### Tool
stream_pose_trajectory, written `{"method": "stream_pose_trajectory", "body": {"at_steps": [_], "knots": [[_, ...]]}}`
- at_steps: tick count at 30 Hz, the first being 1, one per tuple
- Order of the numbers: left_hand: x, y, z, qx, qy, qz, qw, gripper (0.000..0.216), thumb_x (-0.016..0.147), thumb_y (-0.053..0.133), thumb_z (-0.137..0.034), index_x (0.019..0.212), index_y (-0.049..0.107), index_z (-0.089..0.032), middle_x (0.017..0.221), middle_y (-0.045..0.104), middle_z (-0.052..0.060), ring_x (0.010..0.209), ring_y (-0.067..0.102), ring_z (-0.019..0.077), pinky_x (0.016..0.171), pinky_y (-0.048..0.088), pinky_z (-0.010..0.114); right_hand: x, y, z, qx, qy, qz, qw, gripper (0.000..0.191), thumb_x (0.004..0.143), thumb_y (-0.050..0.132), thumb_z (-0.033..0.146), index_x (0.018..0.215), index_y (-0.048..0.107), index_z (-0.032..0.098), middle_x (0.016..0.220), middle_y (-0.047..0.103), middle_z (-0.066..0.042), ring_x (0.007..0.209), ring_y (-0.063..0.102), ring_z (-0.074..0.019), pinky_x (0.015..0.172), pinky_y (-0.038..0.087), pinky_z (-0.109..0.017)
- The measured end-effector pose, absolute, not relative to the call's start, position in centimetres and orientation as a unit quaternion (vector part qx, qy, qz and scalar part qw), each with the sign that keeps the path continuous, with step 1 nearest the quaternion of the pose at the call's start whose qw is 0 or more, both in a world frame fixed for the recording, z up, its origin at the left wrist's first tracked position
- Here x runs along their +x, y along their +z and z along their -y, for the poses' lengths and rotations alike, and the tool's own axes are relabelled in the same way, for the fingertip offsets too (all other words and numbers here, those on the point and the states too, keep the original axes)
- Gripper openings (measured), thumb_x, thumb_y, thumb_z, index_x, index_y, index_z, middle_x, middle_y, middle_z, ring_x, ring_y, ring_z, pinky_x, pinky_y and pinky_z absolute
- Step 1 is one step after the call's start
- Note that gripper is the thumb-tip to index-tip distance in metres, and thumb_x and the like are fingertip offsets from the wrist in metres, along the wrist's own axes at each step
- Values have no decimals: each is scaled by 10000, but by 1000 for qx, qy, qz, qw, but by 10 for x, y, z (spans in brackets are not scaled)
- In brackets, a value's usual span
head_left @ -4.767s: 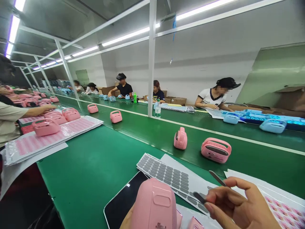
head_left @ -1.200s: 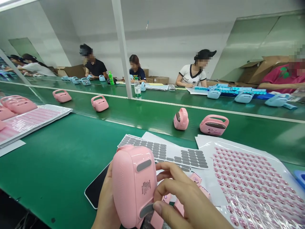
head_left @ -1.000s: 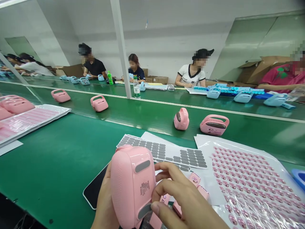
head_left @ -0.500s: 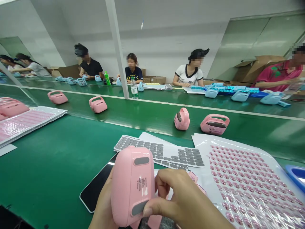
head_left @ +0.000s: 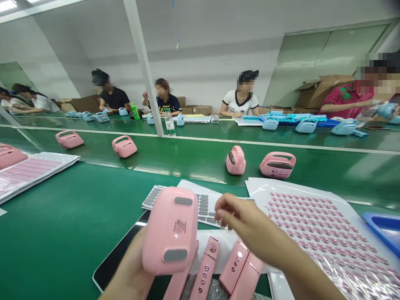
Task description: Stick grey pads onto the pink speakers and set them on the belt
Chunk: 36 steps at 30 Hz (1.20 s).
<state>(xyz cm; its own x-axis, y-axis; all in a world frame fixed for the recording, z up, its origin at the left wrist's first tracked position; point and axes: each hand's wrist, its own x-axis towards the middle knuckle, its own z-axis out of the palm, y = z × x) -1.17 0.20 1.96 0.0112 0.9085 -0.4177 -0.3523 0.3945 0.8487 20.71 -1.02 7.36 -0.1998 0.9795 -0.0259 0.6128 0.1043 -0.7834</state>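
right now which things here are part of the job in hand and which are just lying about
Seems part of the job:
pink device, in the left hand
grey pads, on its base
sheet of grey pads, by the right hand

Probably just lying about:
water bottle
green bottle
dark glossy panel

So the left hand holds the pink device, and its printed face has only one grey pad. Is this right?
The count is wrong: the left hand holds the pink device, but its printed face has two grey pads, as the head view shows.
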Motion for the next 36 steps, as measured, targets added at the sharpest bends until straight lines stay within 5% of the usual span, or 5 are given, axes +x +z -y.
{"method": "stream_pose_trajectory", "body": {"at_steps": [5, 16, 24, 29, 36], "knots": [[-17, 57, -97, 591, 485, -488, 421, 445, 817, 498, -555, 1034, 614, -185, 963, 666, 69, 768, 597, 184, 598, 476, 271, 225, 37, -28, -691, 201, 666, 198, 193, 892, 445, 114, 928, 630, 156, 940, 682, -82, 852, 632, -199, 739, 476, -319], [60, 49, -256, 776, 262, -569, 76, 219, 872, 564, -281, 1053, 606, -165, 1066, 613, 70, 1048, 553, 255, 917, 432, 507, 186, -25, -44, -664, 124, 736, 36, 61, 892, 586, 134, 900, 647, 140, 1053, 644, -53, 1025, 592, -212, 805, 525, -372], [136, 42, -247, 761, 273, -587, 34, 459, 865, 566, -300, 1302, 460, -203, 1469, 316, 123, 1369, 190, 374, 1064, 186, 659, 188, -21, -51, -687, 170, 705, 50, 104, 893, 591, 151, 988, 633, 135, 1095, 634, -65, 1043, 591, -222, 802, 530, -374], [232, 33, -209, 844, 234, -450, 171, 520, 902, 466, -464, 1358, 402, -223, 1352, 472, 128, 1152, 517, 280, 941, 440, 511, 196, -18, -50, -684, 202, 698, 64, 109, 889, 611, 198, 973, 633, 133, 1062, 641, -61, 973, 616, -209, 823, 521, -399], [264, 29, -197, 754, 241, -543, 282, 408, 900, 516, -350, 1272, 468, -189, 1159, 581, 104, 979, 596, 242, 860, 491, 482, 196, -34, -55, -693, 235, 670, 126, 255, 919, 576, 298, 1139, 575, 170, 1114, 616, -65, 905, 634, -198, 756, 549, -376]]}}
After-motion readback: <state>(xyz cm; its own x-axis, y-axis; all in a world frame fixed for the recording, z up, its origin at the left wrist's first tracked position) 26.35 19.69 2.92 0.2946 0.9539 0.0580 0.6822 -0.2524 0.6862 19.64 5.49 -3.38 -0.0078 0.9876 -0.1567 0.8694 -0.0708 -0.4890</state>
